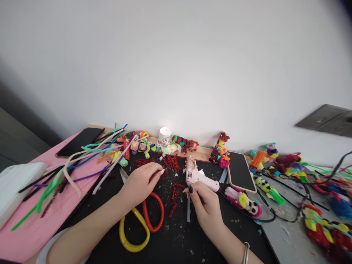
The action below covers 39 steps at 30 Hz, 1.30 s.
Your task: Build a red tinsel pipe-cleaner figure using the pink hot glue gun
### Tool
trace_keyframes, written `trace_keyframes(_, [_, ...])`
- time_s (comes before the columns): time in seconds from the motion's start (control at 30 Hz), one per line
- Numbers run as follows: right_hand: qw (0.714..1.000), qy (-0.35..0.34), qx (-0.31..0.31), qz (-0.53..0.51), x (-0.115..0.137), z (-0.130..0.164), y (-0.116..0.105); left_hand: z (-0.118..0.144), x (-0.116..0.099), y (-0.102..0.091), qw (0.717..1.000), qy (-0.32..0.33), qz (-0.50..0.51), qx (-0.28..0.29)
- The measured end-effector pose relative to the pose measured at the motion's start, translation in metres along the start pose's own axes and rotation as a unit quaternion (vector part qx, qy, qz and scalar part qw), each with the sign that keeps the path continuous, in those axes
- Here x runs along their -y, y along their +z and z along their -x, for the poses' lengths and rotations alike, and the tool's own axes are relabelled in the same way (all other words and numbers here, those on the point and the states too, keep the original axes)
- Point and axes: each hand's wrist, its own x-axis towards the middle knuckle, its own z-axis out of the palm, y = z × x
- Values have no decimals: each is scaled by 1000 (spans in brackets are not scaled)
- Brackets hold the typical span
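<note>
My left hand is closed, thumb and finger together, beside short red tinsel pipe cleaner pieces. Anything in that pinch is too small to make out. My right hand is also closed, its thumb and finger meeting just below a pale pink glue gun. What they hold, if anything, I cannot make out. A translucent glue stick lies by the right fingertips. More red pieces lie between my hands. Large scissors with yellow and red handles lie partly under my left hand.
Loose pipe cleaners and a dark phone cover the pink board at left. A paper cup stands by the wall. Another phone, black cables and several pipe cleaner figures lie at right.
</note>
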Motion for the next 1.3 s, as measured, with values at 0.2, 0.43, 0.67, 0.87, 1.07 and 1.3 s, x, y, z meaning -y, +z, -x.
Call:
trace_keyframes(0.2, [1000, -1, 0, 8, 0, 1, 1, -1, 0, -1, 1000, -16, 15, -12])
trace_keyframes(0.43, [1000, 3, 5, 4, -1, 1, 1, -1, -2, 2, 997, -14, 63, 44])
trace_keyframes(0.67, [1000, 3, 6, 4, -1, 2, 0, 0, -4, -2, 994, -52, 100, -7])
trace_keyframes(0.87, [1000, 2, 4, -1, 0, 1, 1, 0, -3, -2, 976, -64, 207, 3])
trace_keyframes(1.07, [1000, 4, 18, 5, 2, 6, 2, 1, -14, -4, 959, -41, 262, 97])
trace_keyframes(1.3, [991, -57, 118, 42, 11, 5, 3, 4, -15, 0, 947, -37, 283, 150])
